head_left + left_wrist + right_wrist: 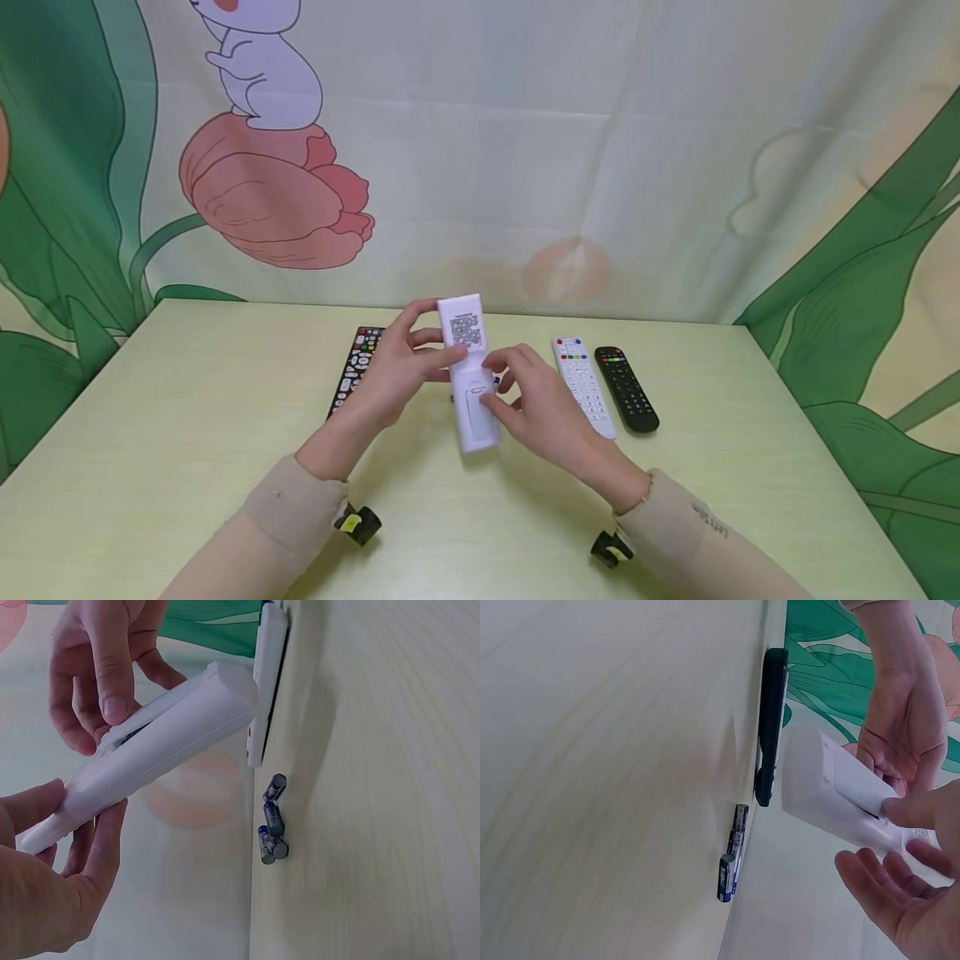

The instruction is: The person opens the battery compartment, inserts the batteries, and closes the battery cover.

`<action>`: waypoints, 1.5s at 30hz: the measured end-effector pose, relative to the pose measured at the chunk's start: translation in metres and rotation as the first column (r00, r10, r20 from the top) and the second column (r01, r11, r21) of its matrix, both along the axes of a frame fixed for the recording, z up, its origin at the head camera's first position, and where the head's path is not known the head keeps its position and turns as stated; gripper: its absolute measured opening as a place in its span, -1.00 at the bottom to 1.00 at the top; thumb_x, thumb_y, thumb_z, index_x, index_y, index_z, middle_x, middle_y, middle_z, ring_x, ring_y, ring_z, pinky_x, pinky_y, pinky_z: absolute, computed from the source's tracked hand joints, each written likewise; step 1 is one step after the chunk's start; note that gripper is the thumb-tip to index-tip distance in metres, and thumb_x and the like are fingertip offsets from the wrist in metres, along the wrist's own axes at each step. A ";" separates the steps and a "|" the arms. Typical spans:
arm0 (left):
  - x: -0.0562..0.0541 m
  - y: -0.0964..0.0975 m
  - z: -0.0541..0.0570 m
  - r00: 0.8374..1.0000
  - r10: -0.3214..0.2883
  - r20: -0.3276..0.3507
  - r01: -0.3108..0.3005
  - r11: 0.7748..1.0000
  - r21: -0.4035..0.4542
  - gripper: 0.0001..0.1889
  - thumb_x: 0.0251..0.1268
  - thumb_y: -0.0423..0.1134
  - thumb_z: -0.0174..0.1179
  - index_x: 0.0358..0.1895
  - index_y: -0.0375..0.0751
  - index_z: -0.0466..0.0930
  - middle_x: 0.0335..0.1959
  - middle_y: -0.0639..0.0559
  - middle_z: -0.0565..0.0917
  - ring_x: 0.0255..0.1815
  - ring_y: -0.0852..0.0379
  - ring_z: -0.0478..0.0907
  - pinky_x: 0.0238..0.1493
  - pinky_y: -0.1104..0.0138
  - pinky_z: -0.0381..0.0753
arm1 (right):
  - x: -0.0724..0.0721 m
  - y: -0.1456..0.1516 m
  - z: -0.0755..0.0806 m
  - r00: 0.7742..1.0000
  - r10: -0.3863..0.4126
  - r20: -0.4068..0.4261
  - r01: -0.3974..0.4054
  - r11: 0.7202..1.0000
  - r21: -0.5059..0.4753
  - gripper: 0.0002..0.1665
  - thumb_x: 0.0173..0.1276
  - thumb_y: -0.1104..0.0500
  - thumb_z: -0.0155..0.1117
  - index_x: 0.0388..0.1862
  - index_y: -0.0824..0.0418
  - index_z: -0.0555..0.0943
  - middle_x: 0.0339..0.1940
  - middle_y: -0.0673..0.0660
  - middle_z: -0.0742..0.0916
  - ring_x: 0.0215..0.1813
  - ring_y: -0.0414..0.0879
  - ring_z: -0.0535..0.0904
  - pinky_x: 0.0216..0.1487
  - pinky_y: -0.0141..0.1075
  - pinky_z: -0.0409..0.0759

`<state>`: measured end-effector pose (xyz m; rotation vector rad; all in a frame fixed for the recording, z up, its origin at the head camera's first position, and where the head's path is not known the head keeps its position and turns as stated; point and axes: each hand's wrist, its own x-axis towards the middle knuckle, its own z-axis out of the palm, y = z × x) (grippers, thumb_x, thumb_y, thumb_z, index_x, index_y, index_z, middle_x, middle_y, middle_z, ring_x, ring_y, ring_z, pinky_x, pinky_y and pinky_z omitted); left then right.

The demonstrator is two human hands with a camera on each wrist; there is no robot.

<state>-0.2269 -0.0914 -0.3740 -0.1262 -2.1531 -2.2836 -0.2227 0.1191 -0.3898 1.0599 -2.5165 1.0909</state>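
A white remote control [465, 367] is held above the table, tilted, its back with a printed code label facing up. My left hand [393, 371] grips it near the label end, thumb on the back and fingers behind. My right hand [547, 408] is at the battery cover [478, 421]. Its thumb touches the cover's end, and the other fingers bend loosely near the remote's side. In the left wrist view, a dark gap shows between the cover and the body. Several small batteries [274, 819] lie on the table beneath.
A black remote [352, 371] lies to the left, partly hidden by my left hand. Right of my hands lie another white remote [583, 387] and a black one [627, 390]. A patterned curtain [480, 167] hangs behind the table [187, 467].
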 end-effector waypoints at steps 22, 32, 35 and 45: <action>0.000 0.002 -0.001 1.000 0.007 0.016 -0.007 1.000 -0.012 -0.31 0.33 -0.50 0.34 0.46 -0.07 0.30 0.04 -0.29 0.65 -0.11 -0.12 0.71 -0.16 0.08 0.78 | -0.003 0.000 0.000 0.958 0.011 0.287 0.005 0.998 -0.055 -0.28 0.37 0.37 0.39 0.41 0.24 0.28 -0.06 0.14 0.66 -0.11 -0.05 0.65 -0.21 -0.31 0.73; 0.000 0.003 -0.003 1.000 0.007 0.013 -0.007 1.000 -0.019 -0.30 0.32 -0.49 0.35 0.46 -0.08 0.29 0.04 -0.29 0.65 -0.11 -0.13 0.71 -0.16 0.08 0.78 | -0.003 0.000 -0.002 0.955 0.005 0.296 0.016 0.997 -0.070 -0.31 0.37 0.37 0.40 0.39 0.24 0.30 -0.07 0.12 0.65 -0.12 -0.05 0.64 -0.22 -0.29 0.72; -0.001 0.003 -0.003 1.000 0.014 0.012 -0.013 1.000 -0.025 -0.30 0.32 -0.48 0.36 0.47 -0.08 0.29 0.04 -0.29 0.64 -0.11 -0.12 0.71 -0.16 0.08 0.78 | -0.004 0.000 -0.002 0.958 0.002 0.287 0.018 0.998 -0.066 -0.35 0.38 0.35 0.39 0.37 0.25 0.33 -0.07 0.12 0.65 -0.11 -0.06 0.64 -0.24 -0.30 0.72; -0.002 0.001 -0.003 0.997 0.074 -0.001 -0.074 0.997 -0.015 -0.29 0.33 -0.44 0.37 0.48 -0.10 0.27 0.06 -0.30 0.61 -0.10 -0.11 0.70 -0.16 0.09 0.78 | -0.003 0.002 -0.003 0.965 0.038 0.260 -0.032 0.999 -0.026 -0.30 0.34 0.32 0.45 0.41 0.30 0.40 -0.06 0.13 0.63 -0.07 -0.01 0.65 -0.26 -0.34 0.72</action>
